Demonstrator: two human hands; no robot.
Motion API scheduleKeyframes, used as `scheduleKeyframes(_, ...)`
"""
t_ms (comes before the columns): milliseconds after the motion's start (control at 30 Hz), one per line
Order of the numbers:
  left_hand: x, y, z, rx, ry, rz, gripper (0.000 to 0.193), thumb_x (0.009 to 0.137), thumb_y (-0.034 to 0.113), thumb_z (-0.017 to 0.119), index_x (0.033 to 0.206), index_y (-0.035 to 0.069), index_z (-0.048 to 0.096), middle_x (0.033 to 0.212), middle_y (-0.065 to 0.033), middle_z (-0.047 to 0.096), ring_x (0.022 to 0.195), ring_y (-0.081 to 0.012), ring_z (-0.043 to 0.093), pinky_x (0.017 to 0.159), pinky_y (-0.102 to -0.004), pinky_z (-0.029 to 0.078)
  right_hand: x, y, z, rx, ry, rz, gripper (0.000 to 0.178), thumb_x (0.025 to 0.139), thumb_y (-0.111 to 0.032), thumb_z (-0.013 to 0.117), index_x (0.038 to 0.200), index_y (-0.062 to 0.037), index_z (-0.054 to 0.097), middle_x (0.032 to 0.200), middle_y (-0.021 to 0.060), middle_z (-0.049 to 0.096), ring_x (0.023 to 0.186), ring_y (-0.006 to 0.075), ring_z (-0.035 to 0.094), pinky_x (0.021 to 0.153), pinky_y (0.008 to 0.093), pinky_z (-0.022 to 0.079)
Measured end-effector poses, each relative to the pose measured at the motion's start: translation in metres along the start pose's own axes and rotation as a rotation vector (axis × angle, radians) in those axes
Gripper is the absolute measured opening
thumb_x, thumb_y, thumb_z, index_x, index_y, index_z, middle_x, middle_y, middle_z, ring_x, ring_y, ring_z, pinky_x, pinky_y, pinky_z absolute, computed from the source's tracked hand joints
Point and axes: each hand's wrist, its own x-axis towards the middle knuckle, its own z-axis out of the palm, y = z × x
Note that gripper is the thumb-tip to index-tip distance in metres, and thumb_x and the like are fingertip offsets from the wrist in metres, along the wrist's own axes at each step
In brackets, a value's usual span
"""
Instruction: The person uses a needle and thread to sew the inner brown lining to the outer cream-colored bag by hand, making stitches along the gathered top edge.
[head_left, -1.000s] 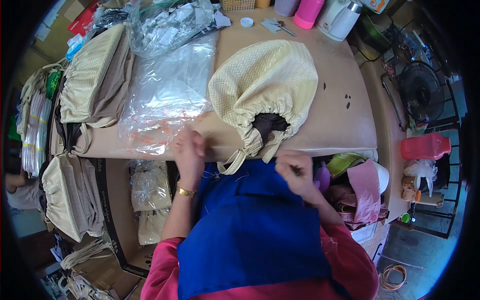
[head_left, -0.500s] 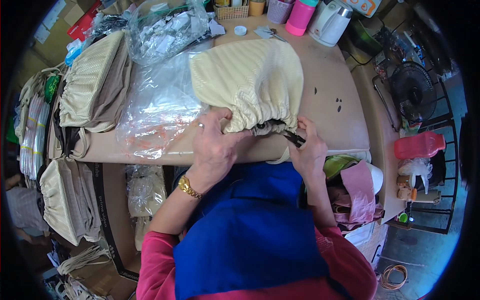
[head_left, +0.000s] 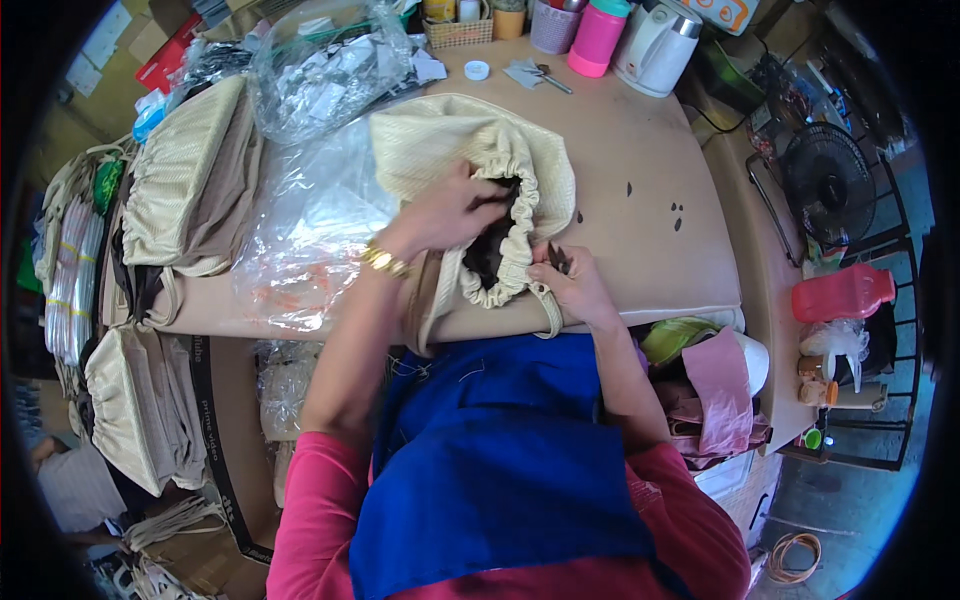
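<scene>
A cream woven drawstring bag [head_left: 410,150] lies on the table, its gathered mouth turned toward me and the dark lining showing. My left hand [head_left: 455,210] is over that mouth, fingers apart and slightly bent, the fingertips reaching into the dark opening. At the right side of the gathered rim my right hand [head_left: 578,288] is closed around small dark thread snips [head_left: 559,260], whose pointed blades stick up. Its fingertips also touch the rim beside a cream strap [head_left: 548,312] that loops down over the table edge.
Clear plastic sleeves [head_left: 310,220] and a bag of tags [head_left: 335,85] lie left of the work. Further left are stacked cream bags [head_left: 190,180]. At the back stand a pink bottle [head_left: 598,40] and a white kettle [head_left: 657,48]. A black fan [head_left: 830,180] is at right.
The drawstring bag has turned so its mouth faces up and right. My left hand has moved up from the rim to the opening. My right hand has shifted slightly left with the snips.
</scene>
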Motion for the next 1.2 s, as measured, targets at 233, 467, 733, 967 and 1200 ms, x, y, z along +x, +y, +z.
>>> scheduleKeyframes(233,-0.066,0.09,-0.025,-0.14,-0.074,0.215,0.028,0.074,0.004,0.078,0.102,0.005,0.075,0.102,-0.0117,0.066,0.088,-0.0279,0.067,0.078,-0.0346,0.054,0.0,0.001,0.002,0.093,-0.022,0.022,0.01,0.094,-0.004,0.062,0.101,0.003,0.065,0.087,0.0004,0.066,0.078,0.0068,0.06,0.074,0.0248,0.051)
scheduleKeyframes(467,-0.031,0.032,0.015,-0.366,-0.113,0.168,0.033,0.073,0.003,0.082,0.105,0.005,0.075,0.11,-0.008,0.068,0.092,-0.0187,0.067,0.081,-0.0299,0.056,-0.002,0.001,-0.018,0.044,-0.204,0.042,0.01,0.091,-0.007,0.068,0.097,-0.0001,0.063,0.087,-0.002,0.062,0.081,0.0058,0.057,0.073,0.0232,0.046)
scheduleKeyframes(733,-0.038,0.021,0.038,-0.495,-0.018,0.118,0.016,0.076,-0.002,0.078,0.092,0.002,0.074,0.099,-0.0057,0.066,0.089,-0.0168,0.066,0.077,-0.0283,0.056,-0.004,-0.005,-0.012,0.198,-0.214,0.07,0.017,0.088,-0.007,0.071,0.099,0.0012,0.062,0.082,-0.0034,0.057,0.079,0.0046,0.054,0.071,0.0219,0.042)
scheduleKeyframes(967,-0.056,0.033,0.045,-0.125,0.242,0.251,0.01,0.081,-0.006,0.071,0.088,-0.002,0.066,0.096,-0.01,0.064,0.084,-0.0209,0.067,0.072,-0.0298,0.055,-0.014,-0.012,-0.001,-0.138,-0.031,0.097,0.022,0.086,-0.007,0.073,0.105,0.0002,0.063,0.086,0.0045,0.07,0.082,0.0103,0.063,0.076,0.0274,0.049)
scheduleKeyframes(1200,-0.072,0.026,0.038,-0.26,0.138,0.237,0.009,0.083,-0.007,0.067,0.088,-0.001,0.063,0.105,-0.0115,0.064,0.089,-0.0218,0.068,0.077,-0.0308,0.056,-0.055,-0.06,0.016,-0.848,0.365,-0.257,0.033,0.079,-0.014,0.077,0.108,-0.0093,0.064,0.105,0.0099,0.059,0.089,0.0302,0.065,0.075,0.0432,0.052)
